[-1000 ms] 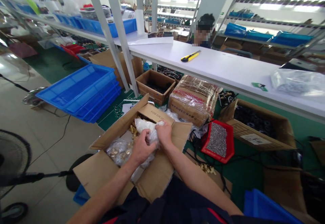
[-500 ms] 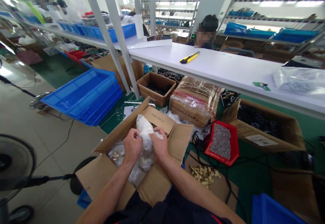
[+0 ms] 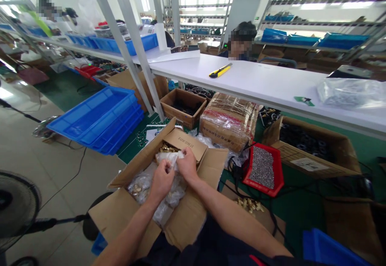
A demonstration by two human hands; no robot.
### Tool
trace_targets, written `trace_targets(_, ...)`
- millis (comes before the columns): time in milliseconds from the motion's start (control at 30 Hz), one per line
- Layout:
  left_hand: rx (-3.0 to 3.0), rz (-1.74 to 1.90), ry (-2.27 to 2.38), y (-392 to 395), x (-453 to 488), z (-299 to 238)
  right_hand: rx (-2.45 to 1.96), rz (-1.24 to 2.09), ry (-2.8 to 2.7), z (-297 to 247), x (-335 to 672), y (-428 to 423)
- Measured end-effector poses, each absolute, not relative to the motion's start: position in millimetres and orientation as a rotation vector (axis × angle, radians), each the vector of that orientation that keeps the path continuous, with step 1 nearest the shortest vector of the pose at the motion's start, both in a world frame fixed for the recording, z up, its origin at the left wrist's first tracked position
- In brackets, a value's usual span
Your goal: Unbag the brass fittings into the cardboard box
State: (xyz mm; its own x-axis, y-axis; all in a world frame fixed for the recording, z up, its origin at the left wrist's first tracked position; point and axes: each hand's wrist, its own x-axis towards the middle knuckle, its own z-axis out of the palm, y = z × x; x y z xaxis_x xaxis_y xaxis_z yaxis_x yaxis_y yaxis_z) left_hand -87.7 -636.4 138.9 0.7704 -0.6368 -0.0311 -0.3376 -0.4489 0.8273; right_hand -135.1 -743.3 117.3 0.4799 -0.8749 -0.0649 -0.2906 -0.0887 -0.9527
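Both of my hands are over an open cardboard box (image 3: 211,169) and pinch one clear plastic bag (image 3: 170,158). My left hand (image 3: 163,177) is closed on the near side of the bag. The fingers of my right hand (image 3: 187,164) grip its right side. Loose brass-coloured fittings (image 3: 166,148) show behind the bag, at the back of the box. More clear bags with brass-coloured parts (image 3: 140,185) lie in the box below my hands. What the pinched bag contains, if anything, I cannot make out.
Right of the box are a red bin of small metal parts (image 3: 262,167) and brass pieces on cardboard (image 3: 249,205). Stacked blue trays (image 3: 96,115) stand left. A yellow cutter (image 3: 220,71) lies on the white bench (image 3: 259,77). A fan (image 3: 15,205) is at left; a person sits beyond the bench.
The bag has come down and flattened between my hands. My left hand has moved right, closer to my right hand. The brass fittings at the back of the box are now exposed.
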Motion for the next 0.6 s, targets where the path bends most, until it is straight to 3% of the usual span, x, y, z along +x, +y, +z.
trace_targets(167, 2.108, -0.476, -0.838, -639, -103, 140, -1.564, -0.646, 1.206, 108, -126, -748)
trace_targets(367, 2.187, -0.241, -0.620, -634, -62, 141, -1.566, -0.537, 0.840, 130, -149, -744)
trace_targets(600, 2.195, -0.292, -0.629, -630, -53, 147, -1.010, -0.213, 0.547, 144, -157, -749)
